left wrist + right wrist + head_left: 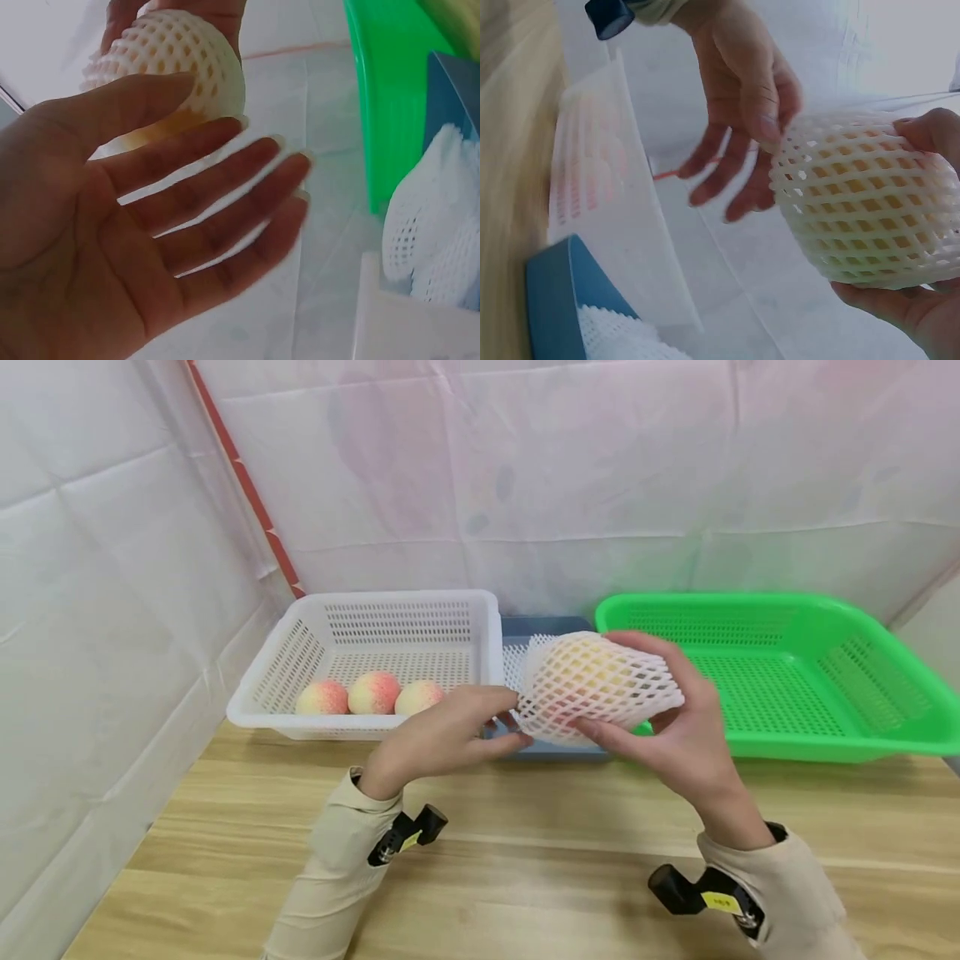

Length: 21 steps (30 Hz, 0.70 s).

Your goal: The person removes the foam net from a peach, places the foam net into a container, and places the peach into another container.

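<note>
A peach in a white foam net (588, 685) is held up in front of the baskets by my right hand (686, 727). The right thumb and fingers grip it from opposite sides, as the right wrist view (877, 202) of the netted peach also shows. Yellow and pink skin shows through the mesh. My left hand (450, 731) is at the net's left end, its thumb and index tips at or close to the rim; whether they touch it I cannot tell. In the left wrist view the left fingers (202, 180) are extended and spread.
A white basket (367, 722) with three bare peaches (373, 693) stands at the left. Behind the hands, a blue-grey bin (551, 627) holds white foam nets (622, 337). The green basket (825, 745) is at the right. All stand on a wooden table (525, 860) before draped sheeting.
</note>
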Motion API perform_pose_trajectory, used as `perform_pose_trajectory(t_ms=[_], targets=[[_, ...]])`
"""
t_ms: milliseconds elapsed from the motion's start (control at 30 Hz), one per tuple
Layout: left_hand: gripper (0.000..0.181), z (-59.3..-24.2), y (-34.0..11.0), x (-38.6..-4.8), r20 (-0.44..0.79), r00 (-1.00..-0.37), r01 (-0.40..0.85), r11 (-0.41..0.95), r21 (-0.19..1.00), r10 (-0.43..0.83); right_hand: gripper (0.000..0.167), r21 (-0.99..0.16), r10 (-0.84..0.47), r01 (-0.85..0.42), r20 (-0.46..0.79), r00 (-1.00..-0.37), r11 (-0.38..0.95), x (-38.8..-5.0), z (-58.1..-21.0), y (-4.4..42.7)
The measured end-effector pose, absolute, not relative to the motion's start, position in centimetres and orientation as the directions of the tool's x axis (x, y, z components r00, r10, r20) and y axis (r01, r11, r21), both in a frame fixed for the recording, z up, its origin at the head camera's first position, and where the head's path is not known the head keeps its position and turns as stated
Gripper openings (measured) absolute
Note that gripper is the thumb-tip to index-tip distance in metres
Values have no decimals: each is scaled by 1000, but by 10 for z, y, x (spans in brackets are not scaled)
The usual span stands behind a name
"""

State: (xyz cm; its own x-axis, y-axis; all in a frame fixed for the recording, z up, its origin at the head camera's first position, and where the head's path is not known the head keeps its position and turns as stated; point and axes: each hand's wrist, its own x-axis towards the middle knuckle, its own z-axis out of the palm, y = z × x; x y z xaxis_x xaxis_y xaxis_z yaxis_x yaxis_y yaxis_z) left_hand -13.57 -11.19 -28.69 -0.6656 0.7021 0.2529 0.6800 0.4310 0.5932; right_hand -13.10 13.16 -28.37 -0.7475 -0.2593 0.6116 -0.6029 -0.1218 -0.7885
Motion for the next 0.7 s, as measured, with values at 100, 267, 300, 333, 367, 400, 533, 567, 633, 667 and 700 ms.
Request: perform_pose_trajectory(t_ms=[100, 267, 300, 333, 367, 400, 533, 567, 633, 667, 700], targets=[[10, -288, -109, -136, 319, -663, 678, 361, 641, 677, 78, -791, -217, -586, 612, -761, -175, -129, -285, 128], [14, -290, -107, -138, 386, -707, 650, 330, 684, 592, 75, -810, -150, -549, 581, -800, -206, -127, -284, 127], [16, -290, -107, -138, 401, -717, 645, 324, 692, 570, 75, -819, -138, -538, 567, -812, -202, -126, -283, 127], [18, -290, -106, -138, 420, -725, 642, 314, 700, 546, 74, -821, -131, -531, 562, -817, -209, -126, -283, 127], [19, -290, -106, -138, 440, -736, 637, 305, 708, 514, 74, -829, -123, -519, 549, -827, -210, -126, -283, 128], [19, -290, -105, -137, 461, -747, 631, 294, 718, 479, 74, -836, -115, -507, 536, -836, -211, -126, -283, 128], [26, -288, -104, -133, 504, -791, 582, 176, 794, 346, 73, -845, -105, -487, 517, -850, -220, -126, -284, 127], [28, -287, -103, -133, 508, -799, 570, 140, 809, 322, 73, -852, -103, -479, 507, -856, -213, -126, -284, 126], [34, -287, -103, -133, 513, -805, 552, 61, 832, 299, 71, -848, -107, -479, 510, -853, -225, -126, -285, 125], [37, -287, -103, -133, 515, -804, 544, 17, 839, 297, 70, -848, -110, -479, 511, -852, -229, -126, -285, 124], [41, -287, -102, -133, 520, -800, 540, -19, 842, 300, 70, -848, -117, -476, 510, -852, -232, -126, -285, 124]])
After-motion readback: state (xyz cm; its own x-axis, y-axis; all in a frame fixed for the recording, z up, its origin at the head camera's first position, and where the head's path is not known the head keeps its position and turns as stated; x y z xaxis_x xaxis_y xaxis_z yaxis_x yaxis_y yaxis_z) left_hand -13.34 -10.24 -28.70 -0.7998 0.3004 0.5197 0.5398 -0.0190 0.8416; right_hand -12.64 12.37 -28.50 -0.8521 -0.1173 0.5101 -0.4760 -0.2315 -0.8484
